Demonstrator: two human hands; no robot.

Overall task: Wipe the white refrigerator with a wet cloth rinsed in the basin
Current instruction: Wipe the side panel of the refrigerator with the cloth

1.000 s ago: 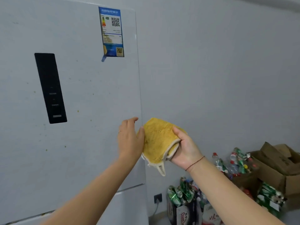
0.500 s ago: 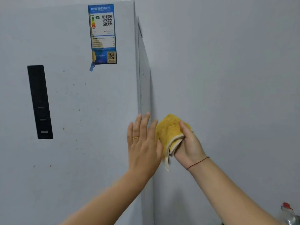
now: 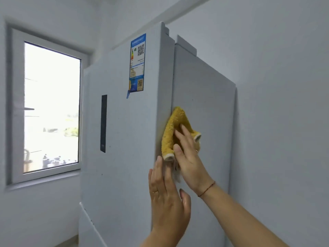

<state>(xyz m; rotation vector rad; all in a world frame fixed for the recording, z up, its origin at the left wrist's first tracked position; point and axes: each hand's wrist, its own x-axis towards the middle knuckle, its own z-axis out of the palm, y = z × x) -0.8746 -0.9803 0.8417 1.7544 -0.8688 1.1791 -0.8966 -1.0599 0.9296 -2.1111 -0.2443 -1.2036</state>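
Tall white fridge (image 3: pixel 124 166) upright, yellow cloth (image 3: pixel 171 132) bunched vs its side panel, nr front edge
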